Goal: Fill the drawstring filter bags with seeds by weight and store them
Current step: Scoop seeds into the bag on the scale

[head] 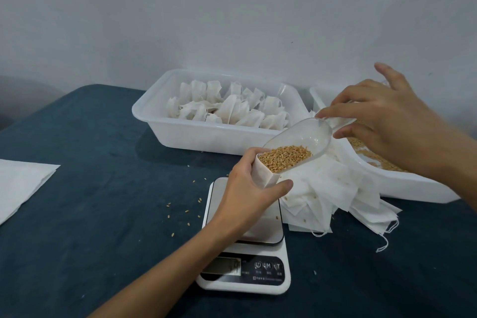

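**Fingers steady a bag mouth under a tilted scoop of grain**

Fingers of the left hand [245,188] curl around a small white fabric filter bag [265,175], thumb on its near side, holding its mouth open just above the steel platform of a white digital kitchen scale [244,261]. The right hand [382,121] pinches the handle of a clear plastic scoop [299,139] between thumb and forefinger, its other fingers spread loose. The scoop tilts down to the left, its lip touching the bag's opening, with golden-brown seeds [285,157] heaped at the lip.

Behind the scale, a white rectangular plastic tray [196,134] holds many filled, cinched bags. A second white tray [402,183] on the right holds loose seeds. Between the trays, a pile of flat empty white drawstring bags [333,188] spreads over the dark blue tablecloth [90,188], strings trailing. Stray seeds lie left of the scale. White sheets [20,183] sit at the table's left edge.
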